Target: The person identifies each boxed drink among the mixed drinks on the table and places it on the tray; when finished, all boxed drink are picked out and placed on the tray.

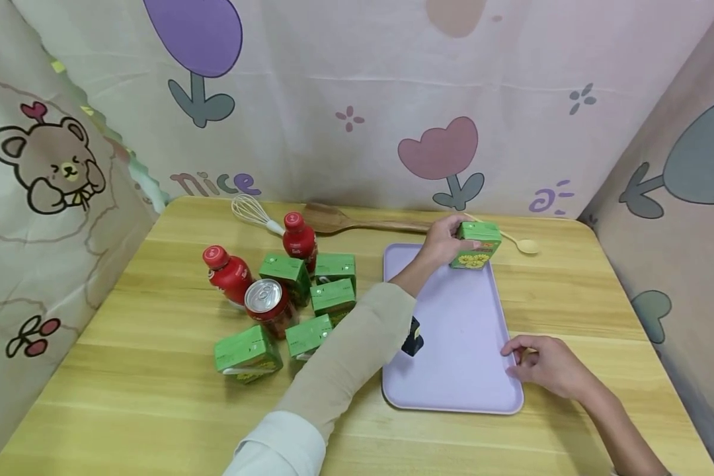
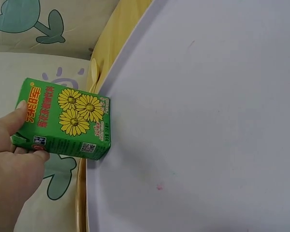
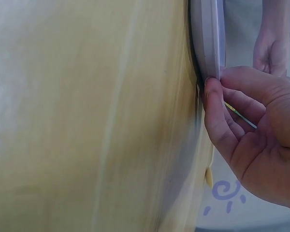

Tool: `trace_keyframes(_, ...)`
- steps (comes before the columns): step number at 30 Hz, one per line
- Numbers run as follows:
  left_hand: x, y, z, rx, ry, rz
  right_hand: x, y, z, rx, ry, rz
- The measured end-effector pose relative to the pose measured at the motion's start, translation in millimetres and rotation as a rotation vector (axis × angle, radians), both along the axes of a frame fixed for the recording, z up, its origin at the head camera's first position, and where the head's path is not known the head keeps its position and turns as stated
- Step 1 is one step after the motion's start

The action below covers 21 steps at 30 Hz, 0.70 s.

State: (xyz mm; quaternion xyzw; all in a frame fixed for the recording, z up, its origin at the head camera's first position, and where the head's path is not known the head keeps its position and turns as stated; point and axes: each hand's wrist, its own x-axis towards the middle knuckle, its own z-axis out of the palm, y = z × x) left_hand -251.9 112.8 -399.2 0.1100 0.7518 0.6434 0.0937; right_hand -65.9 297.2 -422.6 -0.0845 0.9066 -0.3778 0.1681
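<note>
My left hand (image 1: 441, 243) grips a green drink carton (image 1: 476, 254) with yellow flowers by its upper part, at the far right corner of the lilac tray (image 1: 458, 337). In the left wrist view, the lower end of that carton (image 2: 67, 116) meets the tray's surface beside the raised rim; whether it bears weight there I cannot tell. Thumb and fingertips of my right hand (image 1: 547, 363) pinch the tray's right rim, near its front corner. Seen closer in the right wrist view, the rim (image 3: 210, 43) sits between thumb and forefinger.
Left of the tray stand several green cartons (image 1: 246, 350), a drink can (image 1: 270, 307) and two red bottles (image 1: 229, 274), partly behind my left sleeve. Along the back lie a whisk (image 1: 252, 210), a wooden spatula (image 1: 333, 218) and a small spoon (image 1: 526, 246), before a hanging cloth.
</note>
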Motion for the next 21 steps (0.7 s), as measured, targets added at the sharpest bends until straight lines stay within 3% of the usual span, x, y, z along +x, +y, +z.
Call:
trace_keyframes(12, -1.4, -2, 8.2, -0.137, -0.001, 0.017, 0.4, 0, 0.7, 0.004, 0.003, 0.002)
trace_keyframes(17, 1.3, -4, 22.8, -0.202, -0.023, -0.003, 0.9, 0, 1.8, -0.010, -0.001, 0.009)
trace_keyframes(21, 6.3, -7, 39.2, -0.284, -0.027, 0.026, 1.0, 1, 2.2, -0.024, -0.009, 0.012)
